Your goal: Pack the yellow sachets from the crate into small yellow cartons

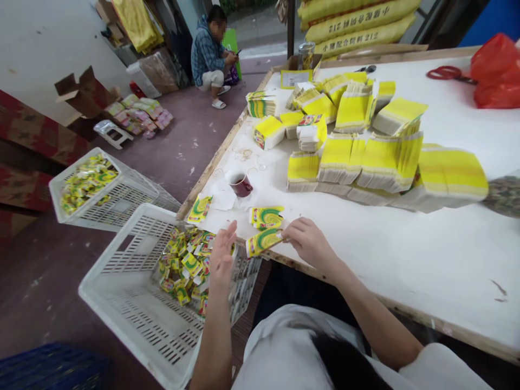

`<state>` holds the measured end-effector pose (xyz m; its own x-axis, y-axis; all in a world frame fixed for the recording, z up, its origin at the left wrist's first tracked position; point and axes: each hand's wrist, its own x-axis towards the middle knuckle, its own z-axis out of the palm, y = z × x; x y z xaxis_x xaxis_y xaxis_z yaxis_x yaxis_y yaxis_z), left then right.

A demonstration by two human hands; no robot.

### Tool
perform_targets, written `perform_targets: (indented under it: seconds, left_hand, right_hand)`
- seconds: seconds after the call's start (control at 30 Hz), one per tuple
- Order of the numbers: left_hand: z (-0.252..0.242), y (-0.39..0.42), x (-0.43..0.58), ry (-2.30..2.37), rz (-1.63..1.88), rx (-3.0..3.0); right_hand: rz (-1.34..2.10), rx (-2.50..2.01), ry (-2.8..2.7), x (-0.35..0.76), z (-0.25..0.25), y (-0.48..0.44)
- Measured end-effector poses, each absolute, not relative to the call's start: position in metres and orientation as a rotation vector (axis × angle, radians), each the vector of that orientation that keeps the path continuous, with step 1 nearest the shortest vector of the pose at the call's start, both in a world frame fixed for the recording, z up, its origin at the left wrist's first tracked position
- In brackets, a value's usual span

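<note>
One yellow-and-green carton (264,242), at the near edge of the white tabletop (385,244), is pinched endwise by the right hand (307,239) (the left hand (222,254), fingers raised, grips nothing) and likely wants light pressure against creasing.

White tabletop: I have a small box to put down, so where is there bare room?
The widest bare patch of tabletop lies right of the right hand, between the yellow stacks and the wooden edge. A smaller one separates the stacks from the red bag. Packets crowd the area near the mug.
</note>
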<state>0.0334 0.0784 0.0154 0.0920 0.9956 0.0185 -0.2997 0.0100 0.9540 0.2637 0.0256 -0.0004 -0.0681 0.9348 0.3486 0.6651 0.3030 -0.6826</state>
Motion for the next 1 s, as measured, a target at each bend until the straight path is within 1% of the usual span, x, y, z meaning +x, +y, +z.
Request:
perform_targets:
  seconds: [0.1, 0.17, 0.2, 0.27, 0.3, 0.37, 0.43, 0.47, 0.53, 0.63, 0.73, 0.83, 1.0]
  left_hand:
    - [0.021, 0.076, 0.032, 0.962, 0.891, 1.348]
    - [0.02, 0.07, 0.04, 0.981, 0.682, 1.468]
    - [0.018, 0.066, 0.046, 0.999, 0.644, 1.506]
    - [0.013, 0.058, 0.057, 1.086, 0.679, 1.556]
    - [0.01, 0.054, 0.061, 1.145, 0.72, 1.569]
    - [0.005, 0.048, 0.068, 1.246, 0.788, 1.582]
    - [0.001, 0.046, 0.071, 1.283, 0.824, 1.594]
    - [0.0, 0.045, 0.072, 1.267, 0.819, 1.608]
    - [-0.002, 0.043, 0.073, 1.183, 0.772, 1.656]
    - [-0.004, 0.042, 0.073, 1.093, 0.698, 1.765]
    - [-0.005, 0.043, 0.073, 1.137, 0.685, 1.802]
    - [-0.006, 0.045, 0.073, 1.149, 0.677, 1.785]
    - [-0.013, 0.046, 0.073, 1.105, 0.72, 1.775]
  right_hand:
    - [0.419, -1.258, -2.002, 0.254, 0.007, 0.021]
    - [0.406, -1.236, -1.927, 0.246, 0.007, 0.019]
    - [0.404, -1.271, -1.815, 0.243, 0.006, 0.019]
    - [0.472, -1.345, -1.503, 0.237, 0.0, 0.02]
    - [0.566, -1.34, -1.343, 0.233, -0.004, 0.022]
    - [0.865, -1.249, -1.081, 0.225, -0.01, 0.023]
    - [1.16, -1.158, -0.924, 0.216, -0.013, 0.024]
    - [1.253, -1.148, -0.887, 0.212, -0.013, 0.024]
    - [1.33, -1.182, -0.876, 0.207, -0.012, 0.023]
    - [1.367, -1.188, -0.94, 0.21, -0.011, 0.023]
    - [1.373, -1.136, -1.0, 0.215, -0.014, 0.024]
    - [1.278, -1.139, -1.152, 0.215, -0.015, 0.022]
    - [1.108, -1.274, -1.492, 0.209, -0.006, 0.012]
